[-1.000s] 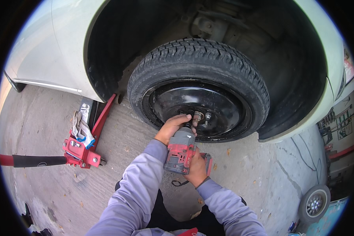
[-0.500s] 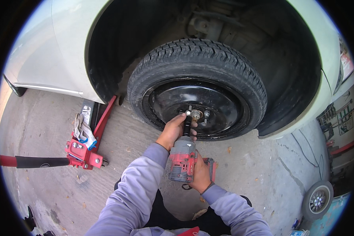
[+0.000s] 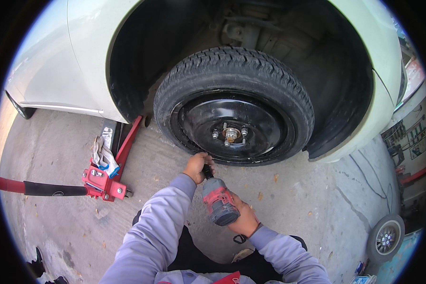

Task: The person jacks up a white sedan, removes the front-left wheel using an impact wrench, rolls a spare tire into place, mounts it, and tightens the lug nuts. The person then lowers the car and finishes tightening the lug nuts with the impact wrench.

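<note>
My right hand (image 3: 244, 217) grips the handle of a red and grey cordless impact wrench (image 3: 218, 201). The fingers of my left hand (image 3: 197, 166) curl round the black socket (image 3: 207, 171) at its front end. Both hands are low, just in front of the wheel's bottom edge, and the socket is apart from the nuts. The black steel wheel (image 3: 199, 118) with its treaded tyre (image 3: 236, 71) stands upright in the wheel arch. Several lug nuts (image 3: 244, 130) sit round the rusty hub centre (image 3: 231, 134).
At left a red floor jack (image 3: 99, 182) reaches under the white car (image 3: 92, 52); its padded handle (image 3: 52, 189) points left. Work gloves (image 3: 104, 156) lie on it. Another wheel (image 3: 386, 238) rests at lower right, with dark cables (image 3: 371, 177) on the concrete floor above it.
The impact wrench has drawn back from the lug nuts toward me, and its front has swung left and down. My left hand has moved down and left with the socket, uncovering the hub.
</note>
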`<state>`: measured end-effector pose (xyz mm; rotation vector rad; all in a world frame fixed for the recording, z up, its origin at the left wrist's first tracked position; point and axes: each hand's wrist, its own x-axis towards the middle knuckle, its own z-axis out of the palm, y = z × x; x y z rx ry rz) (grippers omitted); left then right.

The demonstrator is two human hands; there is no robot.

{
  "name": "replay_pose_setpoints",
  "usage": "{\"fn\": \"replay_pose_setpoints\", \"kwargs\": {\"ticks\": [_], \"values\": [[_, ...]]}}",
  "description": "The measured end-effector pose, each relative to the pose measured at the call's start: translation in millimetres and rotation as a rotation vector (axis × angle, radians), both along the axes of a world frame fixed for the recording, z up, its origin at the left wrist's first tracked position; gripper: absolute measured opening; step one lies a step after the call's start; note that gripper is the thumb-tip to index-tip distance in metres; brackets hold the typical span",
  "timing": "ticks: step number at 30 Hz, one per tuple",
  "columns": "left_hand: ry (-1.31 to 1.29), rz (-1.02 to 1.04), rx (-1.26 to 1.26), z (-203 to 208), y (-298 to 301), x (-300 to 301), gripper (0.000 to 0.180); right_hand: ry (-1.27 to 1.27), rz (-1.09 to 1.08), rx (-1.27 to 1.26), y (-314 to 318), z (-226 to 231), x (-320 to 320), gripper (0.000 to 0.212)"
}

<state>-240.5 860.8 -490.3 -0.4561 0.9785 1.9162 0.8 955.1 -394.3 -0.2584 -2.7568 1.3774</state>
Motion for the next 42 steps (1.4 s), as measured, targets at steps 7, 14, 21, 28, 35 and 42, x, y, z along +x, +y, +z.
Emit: {"fn": "replay_pose_setpoints", "kwargs": {"ticks": [7, 14, 21, 28, 35, 42], "values": [[0.143, -0.016, -0.404, 18, -9, -1, 0.027, 0.145, -0.053, -0.051, 1, 5, -4, 0.068], [0.209, -0.109, 0.004, 61, 0, 13, 0.045, 0.129, -0.106, 0.135, 13, -10, -34, 0.074], [0.216, -0.176, 0.165, 55, -6, -5, 0.041, 0.149, -0.056, 0.371, 18, -51, -65, 0.084], [0.539, -0.187, -0.261, 64, 3, -21, 0.036, 0.195, -0.137, 0.294, -7, -74, -82, 0.093], [0.509, -0.296, -0.213, 71, 1, -31, 0.036, 0.013, -0.125, 0.243, -1, -75, -90, 0.095], [0.462, -0.284, -0.047, 65, 1, -32, 0.032, -0.037, -0.123, 0.214, -7, -92, -81, 0.094]]}}
